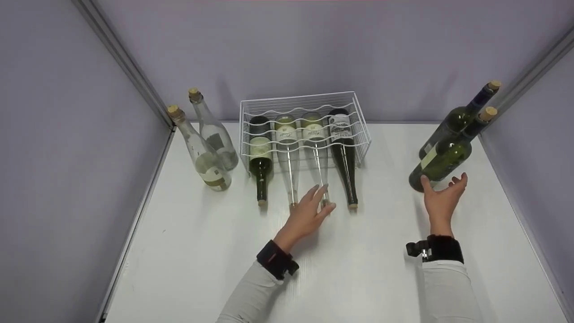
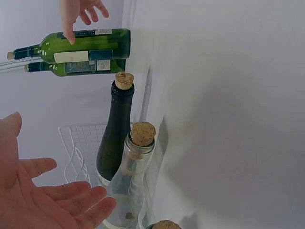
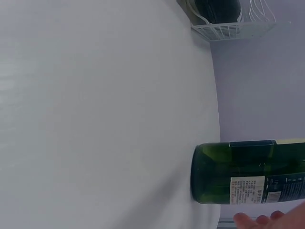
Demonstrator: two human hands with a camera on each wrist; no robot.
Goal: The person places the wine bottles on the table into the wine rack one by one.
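Observation:
My left hand [image 1: 305, 219] hovers with spread fingers over the neck ends of two clear glass bottles, the left one [image 1: 288, 154] and the right one [image 1: 317, 154]. Both lie in a white wire rack [image 1: 305, 96], corks toward me. In the left wrist view, its fingers [image 2: 71, 198] are extended beside a clear bottle's neck, gripping nothing. Farther right, my right hand [image 1: 443, 202] reaches toward the nearer green wine bottle [image 1: 448, 154], which stands upright and corked. Thumb and fingers are spread wide apart near its base. Fingertips [image 3: 243, 219] show beside that bottle in the right wrist view.
Also lying in the rack are a green bottle [image 1: 261, 166] at left and a dark bottle [image 1: 344, 161] at right. Two corked clear bottles, one nearer [image 1: 206, 163] and one behind [image 1: 219, 139], stand left. Another green bottle [image 1: 455, 119] stands behind the nearer one. Walls enclose the white table [image 1: 358, 269].

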